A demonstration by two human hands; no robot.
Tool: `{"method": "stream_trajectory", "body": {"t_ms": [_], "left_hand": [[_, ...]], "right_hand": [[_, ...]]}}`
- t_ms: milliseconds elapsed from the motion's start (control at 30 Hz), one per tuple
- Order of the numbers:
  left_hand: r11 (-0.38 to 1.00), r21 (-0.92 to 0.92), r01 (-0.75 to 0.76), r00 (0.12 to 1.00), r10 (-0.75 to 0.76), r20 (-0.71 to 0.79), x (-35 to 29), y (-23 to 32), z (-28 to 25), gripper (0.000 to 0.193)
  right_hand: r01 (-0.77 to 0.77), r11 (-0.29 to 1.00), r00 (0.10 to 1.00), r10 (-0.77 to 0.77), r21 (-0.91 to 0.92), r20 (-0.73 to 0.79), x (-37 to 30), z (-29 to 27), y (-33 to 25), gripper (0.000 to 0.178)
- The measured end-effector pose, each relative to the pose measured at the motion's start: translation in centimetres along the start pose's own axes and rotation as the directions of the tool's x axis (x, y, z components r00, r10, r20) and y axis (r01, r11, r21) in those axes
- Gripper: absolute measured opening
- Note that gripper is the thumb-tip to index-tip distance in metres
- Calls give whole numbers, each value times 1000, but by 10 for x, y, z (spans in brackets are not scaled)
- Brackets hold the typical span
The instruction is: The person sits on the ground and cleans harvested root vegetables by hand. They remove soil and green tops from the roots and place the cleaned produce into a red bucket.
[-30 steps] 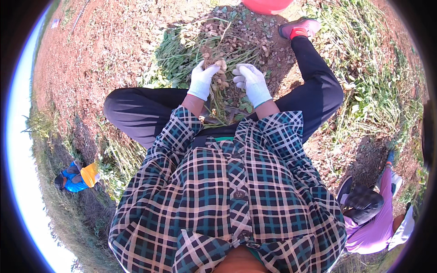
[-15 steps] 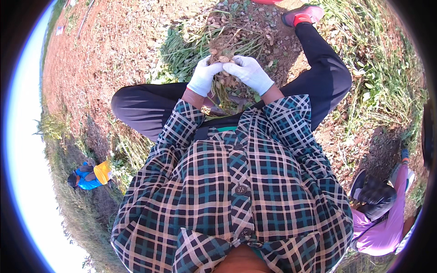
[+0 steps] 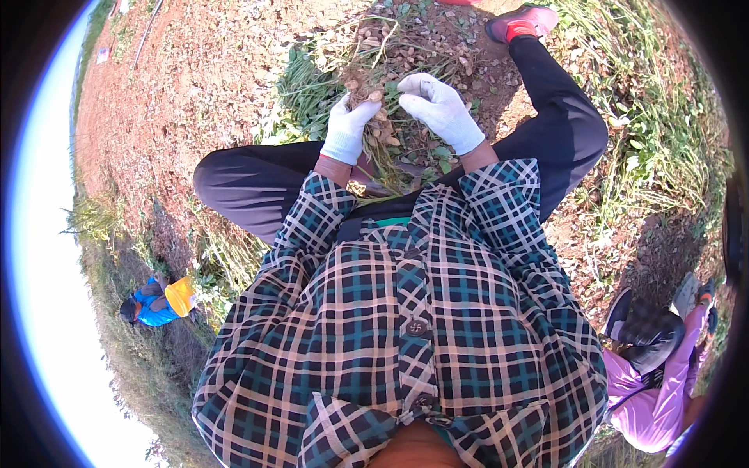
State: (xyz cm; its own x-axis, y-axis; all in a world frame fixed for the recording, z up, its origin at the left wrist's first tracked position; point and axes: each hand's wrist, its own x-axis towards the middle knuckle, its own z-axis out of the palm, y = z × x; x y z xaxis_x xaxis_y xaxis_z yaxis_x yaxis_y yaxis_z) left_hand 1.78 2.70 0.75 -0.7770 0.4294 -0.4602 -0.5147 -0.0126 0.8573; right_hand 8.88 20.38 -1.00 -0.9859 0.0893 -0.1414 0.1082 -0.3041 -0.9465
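Largest, a heap of green plants on the ground ahead of the hands: light and pliant, I judge, best lifted by its gathered stems. Next, the right hand, white-gloved, thumb and fingers parted, nothing seen in it; I place it just to the right of the held bunch, not touching it. Next, the left hand, likewise gloved, pinching the lower part of a bunch of peanuts between thumb and fingers. The bunch stands at those fingertips, above the near side of the heap; I reckon it light and rough, little prone to slip, its thin roots likely to snap. Smallest, one pale pod beside the left thumb: firm-shelled but crushable, I expect; I would grip it lightly across its middle.
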Motion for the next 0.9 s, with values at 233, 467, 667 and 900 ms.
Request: {"method": "stream_trajectory", "body": {"t_ms": [233, 467, 667, 900], "left_hand": [[996, 80, -24, 999, 21, 34, 10, -21, 7, 32], [997, -12, 78, 979, -79, -188, 31, -29, -16, 22], [987, -140, 81, 994, -90, -58, 22, -20, -20, 23], [945, -280, 168, 976, -120, 180, 14, -14, -39, 33]], "right_hand": [[160, 699, 981, -190, -697, 35, -2, 11, -8, 30], [-130, 966, 835, 227, -221, 502, -17, 23, -3, 32], [-299, 655, 944, 94, 694, 317, -8, 9, 9, 51], [-315, 931, 937, 336, 184, -96, 1, -4, 17, 18]]}}
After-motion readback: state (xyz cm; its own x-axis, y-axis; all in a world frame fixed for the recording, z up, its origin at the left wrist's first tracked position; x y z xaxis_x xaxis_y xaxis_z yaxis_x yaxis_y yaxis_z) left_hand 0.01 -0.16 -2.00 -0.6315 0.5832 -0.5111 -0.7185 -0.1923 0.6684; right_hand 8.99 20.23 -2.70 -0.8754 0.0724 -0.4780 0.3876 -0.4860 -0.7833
